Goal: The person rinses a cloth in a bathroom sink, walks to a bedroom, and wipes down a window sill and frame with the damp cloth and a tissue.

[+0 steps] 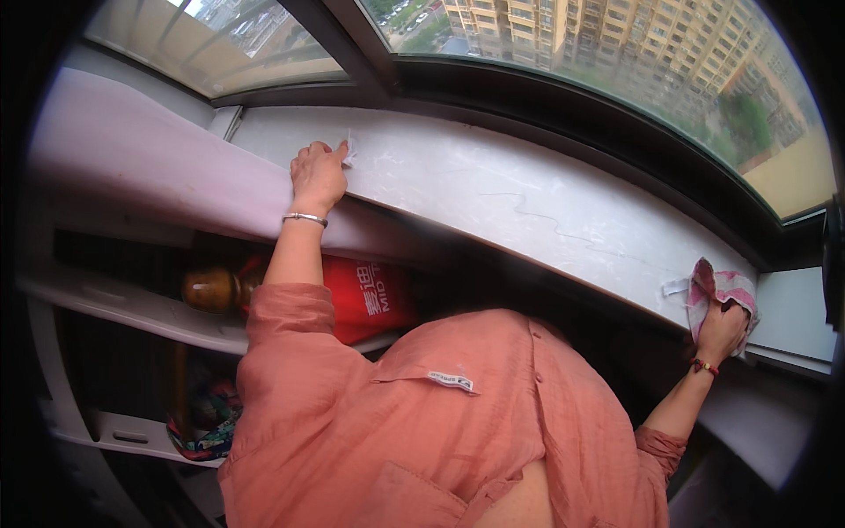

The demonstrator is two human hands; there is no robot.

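Observation:
My left hand point(320, 173) is at the far left of the white windowsill point(455, 175), fingers curled and pinching the edge of a small white strip point(350, 155) that stands up from the surface. Over at the sill's right end, my right hand point(723, 328) grips a bunched pink-and-white cloth point(734, 285). A second white strip point(675, 287) lies beside the cloth, touching the sill. Between the hands a thin dark wavy line point(558, 231) runs along the sill; whether it is a thread or a crack, I cannot tell. Pale streaks mark the surface.
A dark window frame point(502, 96) borders the sill's far side, with tall buildings point(594, 33) outside. Pale pink cloth point(165, 158) covers something at left. Below stand white shelves point(132, 317) with a red bag point(366, 297) bearing writing and a brown rounded object point(211, 290).

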